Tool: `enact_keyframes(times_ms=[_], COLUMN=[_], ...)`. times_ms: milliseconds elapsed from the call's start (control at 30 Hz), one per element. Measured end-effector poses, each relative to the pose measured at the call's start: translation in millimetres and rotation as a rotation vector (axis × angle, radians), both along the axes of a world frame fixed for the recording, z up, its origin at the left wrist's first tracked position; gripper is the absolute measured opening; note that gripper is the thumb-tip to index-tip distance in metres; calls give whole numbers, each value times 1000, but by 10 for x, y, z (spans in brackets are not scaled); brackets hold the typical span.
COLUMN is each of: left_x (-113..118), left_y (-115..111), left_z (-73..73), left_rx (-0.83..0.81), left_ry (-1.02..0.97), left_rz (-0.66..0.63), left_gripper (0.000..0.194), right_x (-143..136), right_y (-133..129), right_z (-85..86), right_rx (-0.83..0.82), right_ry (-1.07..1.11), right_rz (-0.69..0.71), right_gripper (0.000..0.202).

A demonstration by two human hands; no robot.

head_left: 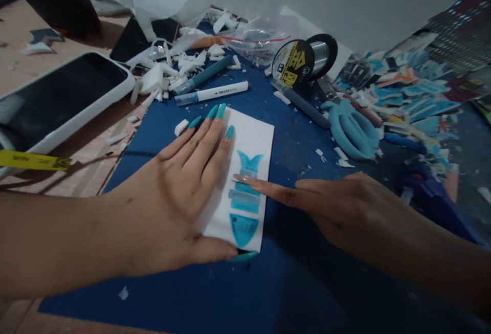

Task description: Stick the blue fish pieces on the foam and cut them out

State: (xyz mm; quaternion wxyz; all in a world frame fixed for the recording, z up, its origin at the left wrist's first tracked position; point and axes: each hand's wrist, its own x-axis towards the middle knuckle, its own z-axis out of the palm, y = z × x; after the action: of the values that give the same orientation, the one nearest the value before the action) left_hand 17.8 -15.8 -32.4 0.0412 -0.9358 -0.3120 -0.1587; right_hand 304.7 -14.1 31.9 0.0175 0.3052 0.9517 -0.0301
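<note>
A white card (251, 124) lies on the dark blue mat, with a blue fish on it split into a tail (249, 161), several crosswise strips and a head (244, 229). Spread flat over the card's left side is my left hand (187, 185), its teal nails at the top edge and its thumb at the bottom edge. My right hand (330, 203) comes from the right, holding nothing visible. Its index finger is stretched out with the tip over the strips below the tail; the other fingers are mostly hidden.
Markers (220, 92), white scraps and a wire spool (294, 63) lie beyond the card. Light blue scissor handles (355, 128) and a pile of blue and white pieces (414, 93) are at right. A phone in a white case (65, 98) lies at left, near a yellow tag (34, 160).
</note>
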Motion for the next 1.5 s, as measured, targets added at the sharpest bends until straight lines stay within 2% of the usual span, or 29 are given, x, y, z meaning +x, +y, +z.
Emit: enact_keyframes(times_ms=[200,300,433,667,800,1000,1167,1500], left_x=[-19,-29,-7,135,90,-36,-32,-27], left_y=[-4,-1,38,107,83,41,35,51], left_z=[-24,20,84,32,72,124,88,104], left_rx=[-17,-37,-145,-199,-220,-170,-158,-156], left_ry=[-20,-2,61,-15,-22,47,22,59], left_rz=[-1,-8,-14,46,47,-39,-13,-31], left_gripper=[100,102,102,97,98,106,107,109], right_x=[54,76,88,107,134,140,131,221], right_y=[-3,2,5,-9,-8,-21,-12,-41], right_z=[-25,-24,-28,-45,-32,-13,-6,-36], right_rx=[-21,-32,-63,-57,-60,-108,-82,-55], right_ry=[11,19,15,14,1,-11,3,-3], right_rz=[-13,-15,-10,0,7,-11,-5,2], right_gripper=[78,79,80,81,78,77,76,80])
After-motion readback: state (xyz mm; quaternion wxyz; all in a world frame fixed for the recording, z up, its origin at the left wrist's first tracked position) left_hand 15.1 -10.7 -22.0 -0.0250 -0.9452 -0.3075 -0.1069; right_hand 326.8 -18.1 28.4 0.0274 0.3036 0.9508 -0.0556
